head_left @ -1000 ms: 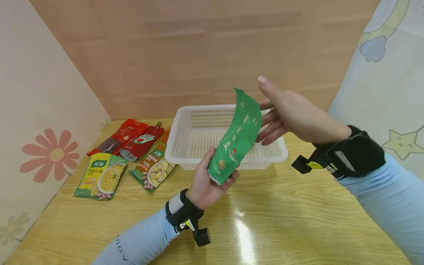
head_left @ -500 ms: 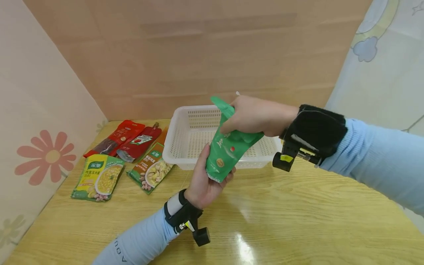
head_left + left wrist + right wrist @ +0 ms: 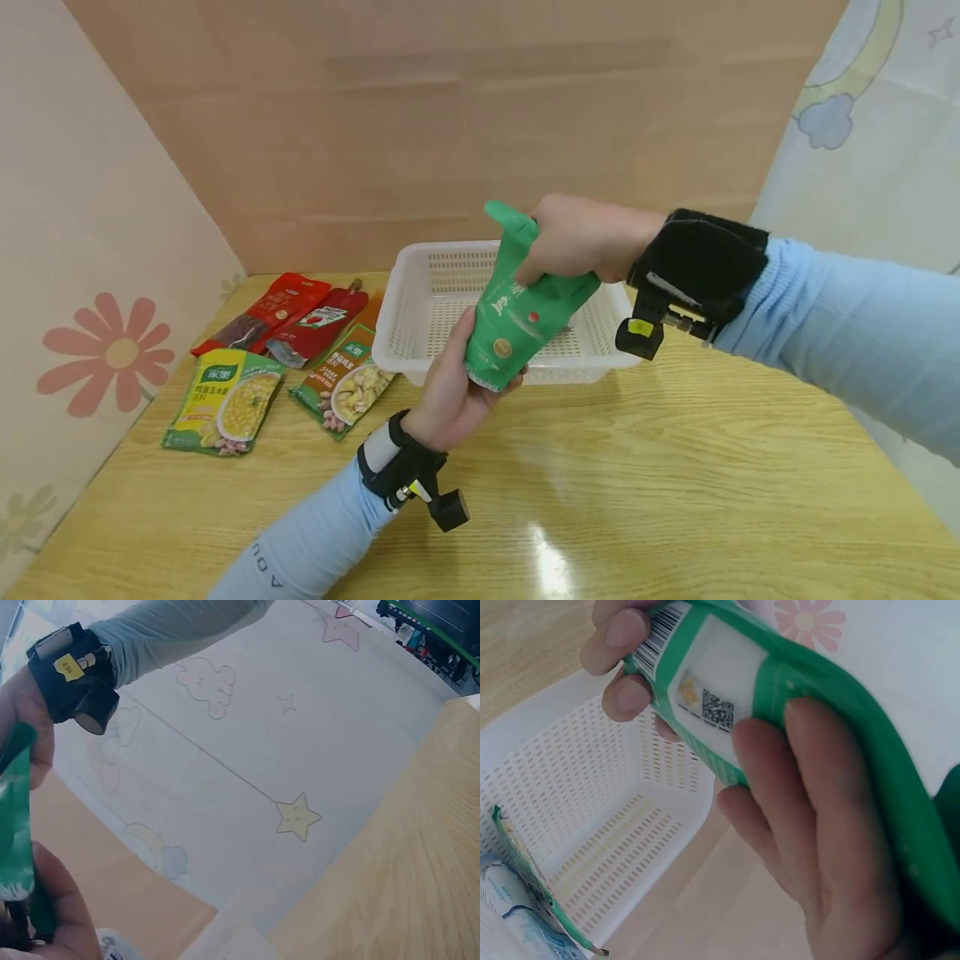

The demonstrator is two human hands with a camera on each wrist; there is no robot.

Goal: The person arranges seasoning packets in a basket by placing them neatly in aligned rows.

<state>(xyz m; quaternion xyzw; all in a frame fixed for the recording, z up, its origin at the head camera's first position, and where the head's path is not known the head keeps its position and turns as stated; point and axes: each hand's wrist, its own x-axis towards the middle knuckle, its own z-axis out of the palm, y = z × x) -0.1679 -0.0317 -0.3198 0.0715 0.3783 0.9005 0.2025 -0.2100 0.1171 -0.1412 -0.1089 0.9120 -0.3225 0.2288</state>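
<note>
A green pouch (image 3: 501, 342) with white lettering is tilted in both hands, over the front rim of a white slotted plastic basket (image 3: 420, 367). My left hand (image 3: 452, 390) grips the pouch's lower end, thumb along its left side. Higher up, my right hand (image 3: 576, 237) holds it across the top, which folds over to the left. Seen from the right wrist, the pouch's back (image 3: 735, 645) has a barcode and a QR code; the right fingers (image 3: 817, 802) lie along it and the left fingertips (image 3: 626, 634) wrap its bottom edge.
Left of the basket lie a yellow soup packet (image 3: 223, 402), a brown-and-green packet (image 3: 345, 379), a red spouted pouch (image 3: 318, 323) and a red bag with a see-through window (image 3: 262, 315). Inside the basket are a green-edged packet (image 3: 536, 881) and a white-and-blue packet (image 3: 521, 911).
My right hand, apart with fingers spread a second ago, has come left and taken hold of the pouch's upper part, bending its top. Both hands have since risen slightly with it.
</note>
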